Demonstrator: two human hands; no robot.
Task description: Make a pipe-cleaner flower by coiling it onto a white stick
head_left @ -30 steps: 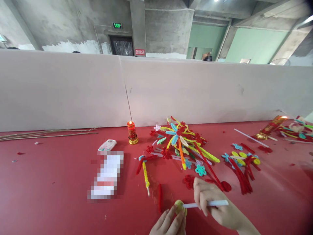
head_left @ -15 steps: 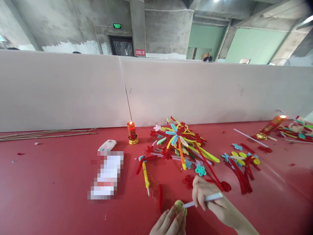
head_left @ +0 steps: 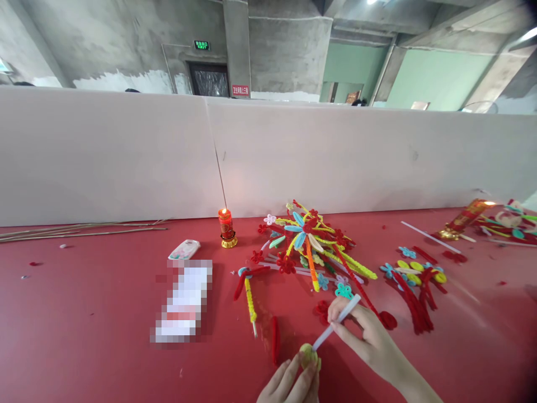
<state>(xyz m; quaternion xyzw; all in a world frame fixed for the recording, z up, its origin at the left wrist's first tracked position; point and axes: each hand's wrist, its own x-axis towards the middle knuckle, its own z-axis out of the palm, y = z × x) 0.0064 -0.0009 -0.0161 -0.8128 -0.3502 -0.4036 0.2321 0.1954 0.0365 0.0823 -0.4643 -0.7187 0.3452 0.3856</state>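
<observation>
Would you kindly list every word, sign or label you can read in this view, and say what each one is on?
"EXIT": green sign above the dark doorway, under some smaller characters too small to read.
Red plate on the concrete pillar: white characters, too small to read.
Red candle: gold marks, too small to read.
White pack on the red table: blurred out, unreadable.

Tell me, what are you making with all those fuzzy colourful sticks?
A person sits at a red table. The left hand pinches a small yellow coil, and the right hand holds a white stick whose lower end meets that coil. Beyond the hands lies a pile of fuzzy flowers in many colours, and a small red candle burns near the white wall.
</observation>
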